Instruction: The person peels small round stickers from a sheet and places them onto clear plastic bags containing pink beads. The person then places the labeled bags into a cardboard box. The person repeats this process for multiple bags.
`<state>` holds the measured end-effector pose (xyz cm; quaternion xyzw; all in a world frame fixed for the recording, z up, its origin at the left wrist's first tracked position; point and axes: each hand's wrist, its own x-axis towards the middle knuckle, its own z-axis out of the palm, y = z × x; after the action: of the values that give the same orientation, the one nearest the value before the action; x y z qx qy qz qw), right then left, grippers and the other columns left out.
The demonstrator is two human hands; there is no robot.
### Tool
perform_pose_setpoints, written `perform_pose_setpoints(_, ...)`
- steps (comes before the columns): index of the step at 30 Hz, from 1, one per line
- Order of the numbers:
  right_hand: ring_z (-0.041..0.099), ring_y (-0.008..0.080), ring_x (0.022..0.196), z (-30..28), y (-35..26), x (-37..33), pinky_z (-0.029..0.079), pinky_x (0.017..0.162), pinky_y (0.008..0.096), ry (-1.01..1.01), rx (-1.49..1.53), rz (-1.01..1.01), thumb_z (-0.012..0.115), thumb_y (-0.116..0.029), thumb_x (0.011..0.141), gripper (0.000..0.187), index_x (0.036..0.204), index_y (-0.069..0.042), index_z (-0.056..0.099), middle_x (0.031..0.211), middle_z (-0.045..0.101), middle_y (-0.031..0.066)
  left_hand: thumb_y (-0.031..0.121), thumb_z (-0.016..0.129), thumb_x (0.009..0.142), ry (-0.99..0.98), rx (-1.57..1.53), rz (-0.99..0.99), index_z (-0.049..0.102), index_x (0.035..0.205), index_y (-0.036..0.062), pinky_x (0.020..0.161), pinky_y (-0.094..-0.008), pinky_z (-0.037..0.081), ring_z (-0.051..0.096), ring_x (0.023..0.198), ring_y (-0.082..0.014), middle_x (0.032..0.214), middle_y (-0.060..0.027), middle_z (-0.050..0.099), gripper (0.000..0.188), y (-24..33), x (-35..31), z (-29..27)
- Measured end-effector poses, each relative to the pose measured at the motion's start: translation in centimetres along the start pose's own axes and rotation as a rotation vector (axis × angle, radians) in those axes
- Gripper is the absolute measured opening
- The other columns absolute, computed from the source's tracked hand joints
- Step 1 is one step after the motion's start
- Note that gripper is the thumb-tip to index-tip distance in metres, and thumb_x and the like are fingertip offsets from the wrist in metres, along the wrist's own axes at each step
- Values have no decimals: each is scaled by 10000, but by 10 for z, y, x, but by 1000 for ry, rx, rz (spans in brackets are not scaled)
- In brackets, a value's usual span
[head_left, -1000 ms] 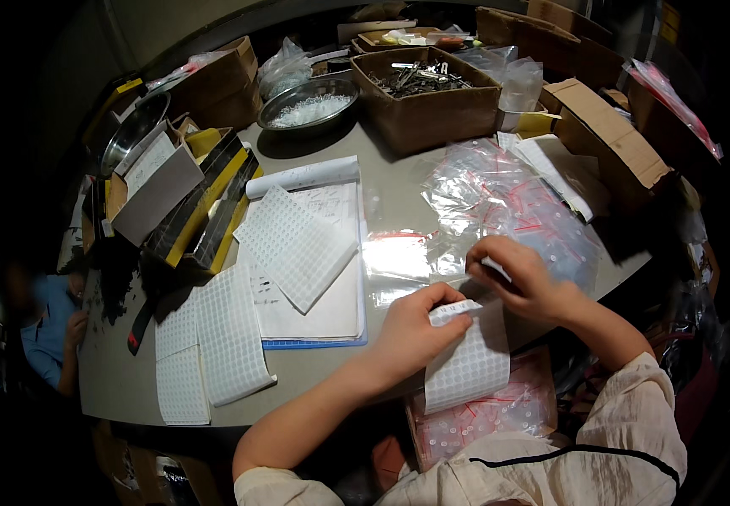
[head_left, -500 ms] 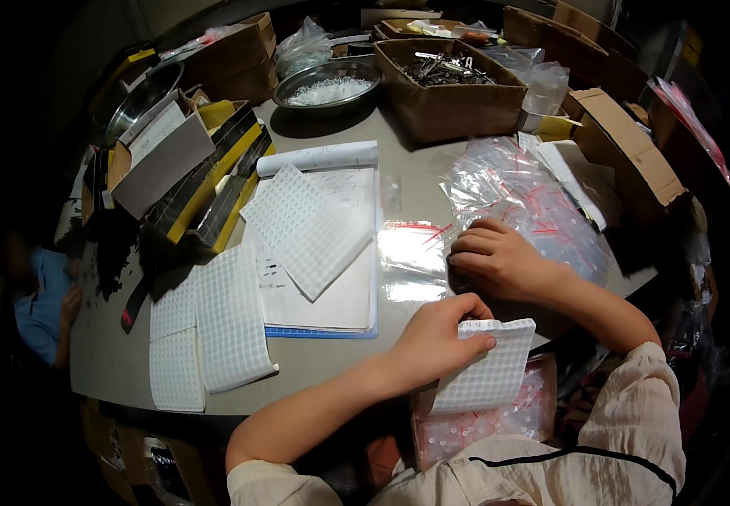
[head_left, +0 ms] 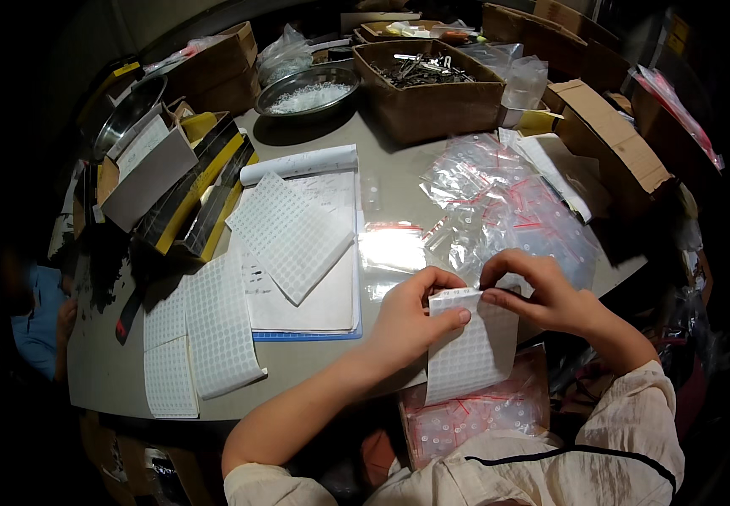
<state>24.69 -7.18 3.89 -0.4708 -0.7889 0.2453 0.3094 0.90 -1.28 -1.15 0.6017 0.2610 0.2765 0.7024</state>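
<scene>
A sheet of small round stickers (head_left: 471,346) hangs from my left hand (head_left: 420,316), whose thumb lies on its front near the folded top edge. My right hand (head_left: 542,291) is at the sheet's upper right corner, thumb and fingers pinched at the edge; whether a single sticker is between them I cannot make out. Beyond my hands lie clear zip bags (head_left: 390,244) with red strips, stacked flat. More loose bags (head_left: 500,198) spread to the right. Below the sheet, a box (head_left: 542,384) on my lap side holds bags with round white stickers on them.
Further sticker sheets (head_left: 226,329) lie at left, some on a clipboard (head_left: 348,325) with papers. Behind stand a metal bowl (head_left: 310,91) of small clear pieces and a carton (head_left: 432,114) of metal parts. Boxes (head_left: 167,169) line the left. A person (head_left: 40,312) sits at far left.
My right hand has come back from the loose bags to the top edge of the sticker sheet. The left hand still holds the sheet, now a little further left in the view.
</scene>
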Motion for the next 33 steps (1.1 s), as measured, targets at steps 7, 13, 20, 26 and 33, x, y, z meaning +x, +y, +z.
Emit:
perform_pose_setpoints(7, 647, 341, 974, 2, -3, -1, 523, 898, 403, 138, -225, -187, 781, -66, 872, 290, 1120, -26, 637, 1053, 667, 131, 116, 740, 950, -134, -282, -203, 708, 1227, -21, 850, -245, 494, 635, 938, -86, 1053, -19, 723, 311, 16, 0, -9)
perform_pose_setpoints(13, 650, 300, 997, 11, -5, 9, 512, 973, 453, 142, -405, -352, 801, -1, 819, 286, 1066, -34, 661, 1035, 670, 113, 88, 720, 958, -75, -175, -147, 730, 1230, -32, 833, -232, 482, 601, 919, -54, 1021, 4, 732, 297, 13, -2, -9)
perform_pose_setpoints(20, 622, 301, 946, 15, 4, 12, 489, 959, 427, 126, -290, -360, 748, -7, 829, 217, 1013, -54, 644, 986, 647, 93, 48, 708, 953, -44, -42, -37, 740, 1216, -8, 757, -228, 494, 574, 866, -29, 950, 20, 742, 271, 1, -2, -7)
perform_pose_setpoints(26, 636, 254, 902, 17, 12, 12, 444, 1029, 431, 104, -131, -244, 711, -21, 885, 117, 993, -29, 668, 952, 681, 83, 52, 708, 956, -47, -37, -40, 739, 1223, -3, 751, -222, 497, 574, 860, -26, 951, 22, 743, 275, 2, -3, -6)
perform_pose_setpoints(33, 592, 300, 958, 13, 14, 11, 464, 935, 413, 58, -59, -196, 712, -83, 905, 108, 1007, -71, 681, 962, 652, 88, 57, 703, 956, -51, -39, -50, 747, 1206, -9, 729, -213, 488, 571, 851, -18, 935, 31, 733, 262, 3, -3, -6)
